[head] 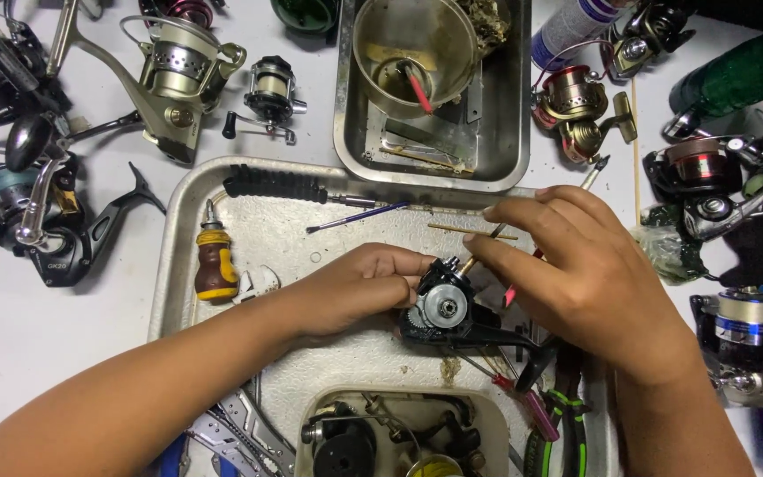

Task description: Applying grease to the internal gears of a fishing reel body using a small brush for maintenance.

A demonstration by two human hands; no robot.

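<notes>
An opened black reel body [441, 309] is held at the centre of a metal tray [249, 221], gripped from nine o'clock by the left hand [359, 287]. A thin wooden stick [479, 249] is pinched in the right hand [576, 274] and aimed at the exposed gear. Small parts could be knocked loose if the stick slips, and lost among the screwdriver [215, 263] and pliers [567, 424] nearby.

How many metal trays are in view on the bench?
2. One large tray lies under both hands, holding tools and the opened reel body. A smaller, deeper tray sits above it, holding a round bowl. Others may be hidden.
</notes>
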